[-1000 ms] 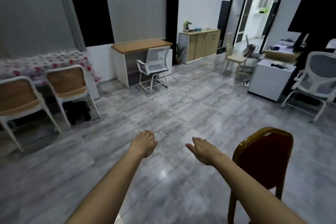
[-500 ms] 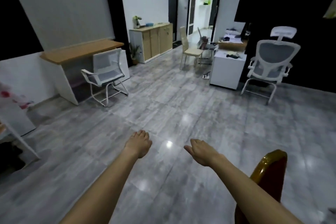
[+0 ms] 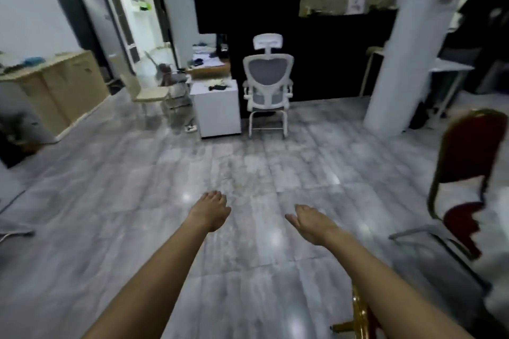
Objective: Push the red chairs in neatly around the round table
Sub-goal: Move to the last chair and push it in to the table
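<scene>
Dim, motion-blurred wide-angle view with bent edges; bright doorway [image 3: 143, 22] at back, ceiling-light glare on glossy floor [image 3: 248, 173].

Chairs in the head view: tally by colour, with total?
Red: 2, the red chair at the right edge and the gold-framed chair under the right forearm, only partly in view.
White: 1, the white mesh office chair.
Beige: 1, the beige chair by the doorway.
Total: 4. Blur may hide others.

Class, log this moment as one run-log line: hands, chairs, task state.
left hand: empty, open | right hand: empty, open | red chair: right, untouched | round table: not seen | pushing: not begun
</scene>
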### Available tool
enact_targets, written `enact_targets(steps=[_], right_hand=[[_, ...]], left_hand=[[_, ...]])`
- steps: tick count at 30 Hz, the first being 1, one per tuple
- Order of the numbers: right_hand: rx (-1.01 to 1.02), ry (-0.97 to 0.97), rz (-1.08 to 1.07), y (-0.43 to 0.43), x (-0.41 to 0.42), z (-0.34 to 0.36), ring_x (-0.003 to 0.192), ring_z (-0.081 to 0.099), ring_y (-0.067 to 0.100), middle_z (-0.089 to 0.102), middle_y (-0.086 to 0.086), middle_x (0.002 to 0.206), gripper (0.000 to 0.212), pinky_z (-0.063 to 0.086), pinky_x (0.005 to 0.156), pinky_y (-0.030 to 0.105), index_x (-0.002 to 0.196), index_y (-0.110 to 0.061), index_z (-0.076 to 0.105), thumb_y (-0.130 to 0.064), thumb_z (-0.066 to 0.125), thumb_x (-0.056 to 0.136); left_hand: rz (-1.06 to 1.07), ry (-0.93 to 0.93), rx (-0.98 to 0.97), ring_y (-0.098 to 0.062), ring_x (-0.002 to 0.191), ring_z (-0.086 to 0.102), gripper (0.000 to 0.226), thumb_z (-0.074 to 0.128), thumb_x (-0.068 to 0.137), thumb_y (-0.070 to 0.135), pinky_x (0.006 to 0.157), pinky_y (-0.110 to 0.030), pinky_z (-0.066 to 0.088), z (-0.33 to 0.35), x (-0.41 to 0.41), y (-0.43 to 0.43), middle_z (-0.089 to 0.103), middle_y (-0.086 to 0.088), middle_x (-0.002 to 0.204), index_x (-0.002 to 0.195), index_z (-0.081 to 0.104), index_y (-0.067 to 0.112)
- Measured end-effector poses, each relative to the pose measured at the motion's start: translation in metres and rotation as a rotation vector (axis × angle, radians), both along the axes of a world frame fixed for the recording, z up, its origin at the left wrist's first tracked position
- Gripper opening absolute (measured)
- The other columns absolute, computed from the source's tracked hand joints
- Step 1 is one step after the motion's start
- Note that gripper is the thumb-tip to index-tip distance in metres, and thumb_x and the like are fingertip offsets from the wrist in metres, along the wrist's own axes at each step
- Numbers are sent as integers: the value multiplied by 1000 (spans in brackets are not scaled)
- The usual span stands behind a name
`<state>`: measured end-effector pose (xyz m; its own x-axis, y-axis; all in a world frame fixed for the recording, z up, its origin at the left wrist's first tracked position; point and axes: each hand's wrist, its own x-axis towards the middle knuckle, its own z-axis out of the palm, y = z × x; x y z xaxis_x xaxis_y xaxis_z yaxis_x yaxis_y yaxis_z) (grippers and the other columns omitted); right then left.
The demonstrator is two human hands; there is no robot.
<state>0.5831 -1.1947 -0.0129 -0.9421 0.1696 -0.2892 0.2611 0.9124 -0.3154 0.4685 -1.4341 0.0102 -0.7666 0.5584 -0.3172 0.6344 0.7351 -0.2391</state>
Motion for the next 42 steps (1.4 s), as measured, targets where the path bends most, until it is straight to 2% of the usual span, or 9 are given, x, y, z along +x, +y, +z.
enact_targets(steps=[8, 12, 19, 24, 28, 31, 34, 36, 42], right_hand=[[83, -7, -710, 128, 75, 4, 119, 51, 38, 53, 21, 131, 51, 42, 100, 50, 128, -5, 47, -45, 33, 99], [77, -74, -967, 117, 132, 5, 120, 51, 35, 52, 20, 133, 52, 40, 100, 44, 128, -2, 47, -44, 29, 101], [-22, -142, -1225, 38, 196, -15, 127, 46, 34, 48, 20, 138, 56, 31, 110, 43, 131, -3, 43, -46, 24, 101], [-246, -152, -1369, -20, 222, -37, 143, 29, 25, 32, 11, 155, 78, 23, 117, 37, 147, -9, 28, -65, 23, 93], [-442, -139, -1412, -63, 240, -56, 123, 52, 21, 54, 5, 138, 117, 40, 107, 36, 133, -16, 50, -99, 22, 55], [-433, -143, -1392, -81, 251, -63, 99, 64, 18, 68, 2, 110, 91, 51, 89, 35, 109, -19, 63, -93, 42, 61], [-340, -200, -1289, -85, 247, -67, 80, 63, 17, 67, 2, 90, 56, 52, 71, 32, 98, -18, 63, -68, 65, 71], [-238, -261, -1205, -82, 244, -71, 74, 59, 16, 65, 4, 87, 35, 47, 62, 29, 90, -19, 61, -50, 65, 77], [-222, -380, -1084, -69, 242, -71, 79, 58, 19, 59, 5, 91, 28, 48, 68, 33, 101, -13, 56, -37, 57, 86]], left_hand=[[-526, -107, 127, -32, 148, 20, 51, 21, 106, 28, 121, -41, 20, -2, -68, 224, 24, -19, 158, 148, 28, -1], [-828, -188, 127, -30, 150, 16, 55, 21, 106, 30, 122, -40, 17, -3, -42, 300, 18, -19, 160, 151, 19, -2], [-1268, -190, 109, -32, 146, 24, 48, 33, 105, 27, 120, -40, 21, -21, 22, 331, 26, -18, 158, 146, 35, 4], [-1379, -356, 16, -26, 150, 20, 63, 49, 98, 13, 121, -35, 21, -51, 59, 314, 18, -11, 162, 153, 20, 11], [-1464, -400, -93, -27, 142, 34, 57, 55, 94, 10, 117, -35, 30, -65, 82, 301, 33, -11, 156, 147, 34, 10], [-1500, -427, -151, -26, 124, 54, 38, 58, 92, 16, 106, -37, 44, -72, 88, 299, 57, -10, 134, 129, 55, 13], [-1517, -430, -142, -23, 114, 59, 25, 58, 92, 23, 99, -36, 48, -81, 81, 302, 64, -6, 121, 116, 62, 15], [-1532, -447, -113, -21, 111, 60, 24, 59, 92, 23, 97, -34, 48, -85, 78, 304, 65, -5, 118, 114, 62, 16], [-1530, -455, -65, -22, 108, 62, 22, 61, 90, 25, 93, -36, 49, -91, 77, 309, 67, -5, 115, 111, 63, 17]])
